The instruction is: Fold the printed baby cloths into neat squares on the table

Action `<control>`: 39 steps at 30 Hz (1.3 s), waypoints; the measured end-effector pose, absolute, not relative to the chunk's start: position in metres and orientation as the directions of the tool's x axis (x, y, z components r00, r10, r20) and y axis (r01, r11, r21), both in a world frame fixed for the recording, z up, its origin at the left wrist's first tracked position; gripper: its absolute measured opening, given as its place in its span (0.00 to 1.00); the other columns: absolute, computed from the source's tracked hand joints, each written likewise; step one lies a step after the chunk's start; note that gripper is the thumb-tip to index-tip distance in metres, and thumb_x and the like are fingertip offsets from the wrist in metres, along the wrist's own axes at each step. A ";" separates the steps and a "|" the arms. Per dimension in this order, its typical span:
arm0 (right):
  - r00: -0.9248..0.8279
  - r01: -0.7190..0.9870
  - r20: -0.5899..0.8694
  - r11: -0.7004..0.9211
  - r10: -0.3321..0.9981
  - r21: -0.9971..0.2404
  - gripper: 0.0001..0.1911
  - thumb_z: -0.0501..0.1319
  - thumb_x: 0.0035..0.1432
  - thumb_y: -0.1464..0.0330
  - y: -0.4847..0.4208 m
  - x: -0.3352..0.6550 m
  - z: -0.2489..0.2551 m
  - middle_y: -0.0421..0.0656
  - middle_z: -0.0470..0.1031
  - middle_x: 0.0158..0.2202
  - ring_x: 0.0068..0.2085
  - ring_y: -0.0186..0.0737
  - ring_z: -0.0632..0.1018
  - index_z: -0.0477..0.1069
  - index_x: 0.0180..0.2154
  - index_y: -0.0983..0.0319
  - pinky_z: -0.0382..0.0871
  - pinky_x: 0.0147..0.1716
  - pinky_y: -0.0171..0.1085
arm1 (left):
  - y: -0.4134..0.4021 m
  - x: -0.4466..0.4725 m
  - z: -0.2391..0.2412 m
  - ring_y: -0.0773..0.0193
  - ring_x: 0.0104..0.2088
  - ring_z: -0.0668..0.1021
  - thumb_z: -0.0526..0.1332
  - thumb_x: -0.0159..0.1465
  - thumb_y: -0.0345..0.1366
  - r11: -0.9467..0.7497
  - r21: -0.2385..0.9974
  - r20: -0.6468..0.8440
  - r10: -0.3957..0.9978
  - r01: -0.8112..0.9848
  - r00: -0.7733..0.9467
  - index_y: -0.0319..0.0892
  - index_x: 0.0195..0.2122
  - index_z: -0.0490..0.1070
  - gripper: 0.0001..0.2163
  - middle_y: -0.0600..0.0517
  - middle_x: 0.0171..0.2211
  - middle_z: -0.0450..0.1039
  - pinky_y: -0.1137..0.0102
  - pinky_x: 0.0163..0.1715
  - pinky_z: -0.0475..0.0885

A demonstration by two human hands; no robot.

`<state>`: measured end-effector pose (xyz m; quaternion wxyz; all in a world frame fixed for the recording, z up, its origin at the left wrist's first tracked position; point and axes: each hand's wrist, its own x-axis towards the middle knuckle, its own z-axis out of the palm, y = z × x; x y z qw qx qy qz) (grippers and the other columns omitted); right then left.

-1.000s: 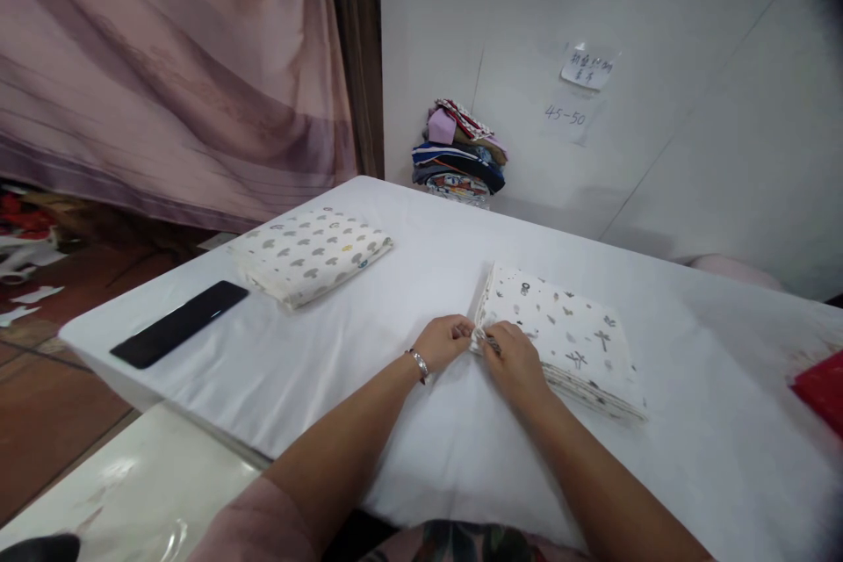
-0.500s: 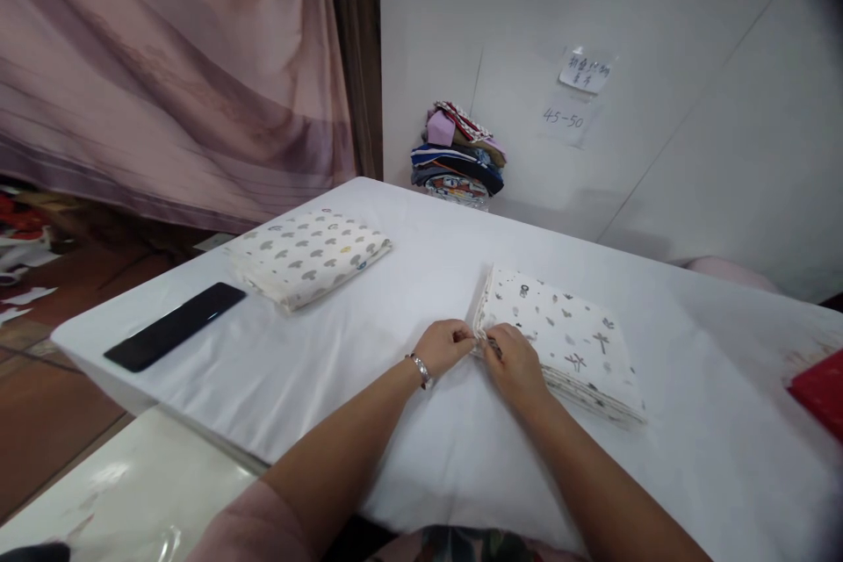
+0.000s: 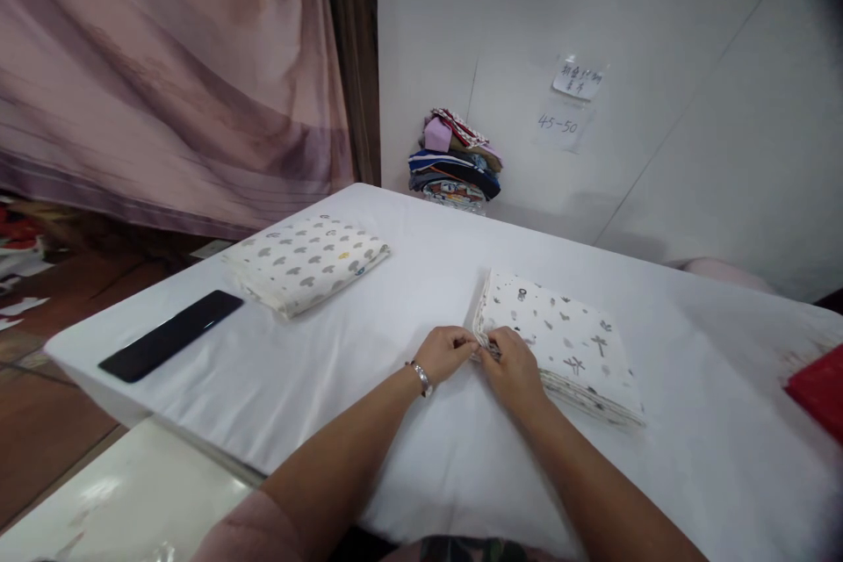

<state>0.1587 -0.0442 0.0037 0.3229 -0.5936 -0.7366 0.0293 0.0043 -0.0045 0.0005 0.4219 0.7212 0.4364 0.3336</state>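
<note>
**Two hands pinch one corner of a folded cloth**

Both the left hand (image 3: 445, 355) and the right hand (image 3: 517, 369) meet at the near left corner of the folded cloth (image 3: 559, 325), a white piece printed with small gray motifs. It lies flat on the white table (image 3: 408, 281), just right of the middle of the view, its layered edge facing the person. The left hand is nearly closed, thumb and fingertips drawn together on the corner; a silvery bracelet (image 3: 421, 378) circles that wrist. The right hand is also nearly closed, its curled fingers gripping the same corner from the other side, close beside the left. The exact fold between the fingertips is too small to make out.

Well apart to the left lies a second cloth (image 3: 316, 259), folded and patterned with gray shapes, and near it, toward the table's left edge, a flat black slab (image 3: 172, 335). Beyond the far edge, a pile of fabrics (image 3: 454, 162) sits against the pale wall (image 3: 659, 35), which bears a handwritten sheet reading "45-50" (image 3: 558, 125). Something red (image 3: 820, 391) shows at the far right.
</note>
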 end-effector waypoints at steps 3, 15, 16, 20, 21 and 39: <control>-0.073 0.845 0.453 0.296 0.889 -0.445 0.05 0.54 0.56 0.66 -0.044 0.160 0.005 0.40 0.67 0.29 0.32 0.37 0.68 0.64 0.30 0.60 0.59 0.32 0.35 | -0.001 0.001 -0.001 0.68 0.26 0.72 0.56 0.55 0.38 -0.279 0.895 0.145 0.920 0.349 0.363 0.42 0.30 0.75 0.10 0.55 0.25 0.73 0.75 0.27 0.65; -0.191 0.859 0.483 0.383 0.854 -0.339 0.05 0.52 0.57 0.69 -0.047 0.162 0.013 0.44 0.69 0.33 0.36 0.41 0.68 0.66 0.33 0.61 0.59 0.37 0.38 | -0.003 -0.002 0.008 0.66 0.24 0.70 0.61 0.52 0.46 -0.346 0.646 0.058 0.911 0.680 0.409 0.44 0.23 0.73 0.11 0.55 0.22 0.71 0.73 0.23 0.57; -0.228 0.865 0.466 0.397 0.855 -0.307 0.05 0.52 0.57 0.70 -0.046 0.163 0.013 0.44 0.69 0.33 0.36 0.42 0.68 0.66 0.33 0.61 0.59 0.37 0.39 | -0.004 -0.002 0.008 0.66 0.24 0.70 0.61 0.52 0.45 -0.357 0.632 0.061 0.908 0.688 0.415 0.44 0.22 0.72 0.10 0.55 0.22 0.71 0.73 0.23 0.56; -0.302 0.863 0.428 0.435 0.851 -0.256 0.05 0.53 0.57 0.70 -0.045 0.164 0.012 0.45 0.69 0.34 0.37 0.42 0.68 0.66 0.34 0.61 0.58 0.36 0.39 | -0.004 -0.001 0.008 0.67 0.24 0.69 0.60 0.53 0.43 -0.360 0.634 0.070 0.908 0.685 0.413 0.44 0.21 0.71 0.09 0.55 0.21 0.70 0.73 0.23 0.55; -0.295 0.863 0.440 0.434 0.848 -0.260 0.05 0.52 0.57 0.70 -0.045 0.164 0.012 0.45 0.69 0.34 0.37 0.42 0.68 0.66 0.34 0.62 0.58 0.36 0.39 | -0.004 -0.001 0.008 0.67 0.23 0.69 0.60 0.53 0.43 -0.349 0.642 0.063 0.911 0.683 0.407 0.44 0.21 0.71 0.09 0.55 0.21 0.69 0.73 0.23 0.54; -0.326 0.872 0.376 0.429 0.868 -0.235 0.07 0.56 0.54 0.72 -0.043 0.159 0.011 0.44 0.67 0.38 0.40 0.40 0.65 0.64 0.38 0.62 0.57 0.38 0.37 | 0.005 -0.002 0.011 0.69 0.23 0.66 0.53 0.54 0.39 -0.339 0.641 0.007 0.900 0.689 0.437 0.42 0.18 0.61 0.11 0.58 0.18 0.62 0.74 0.24 0.56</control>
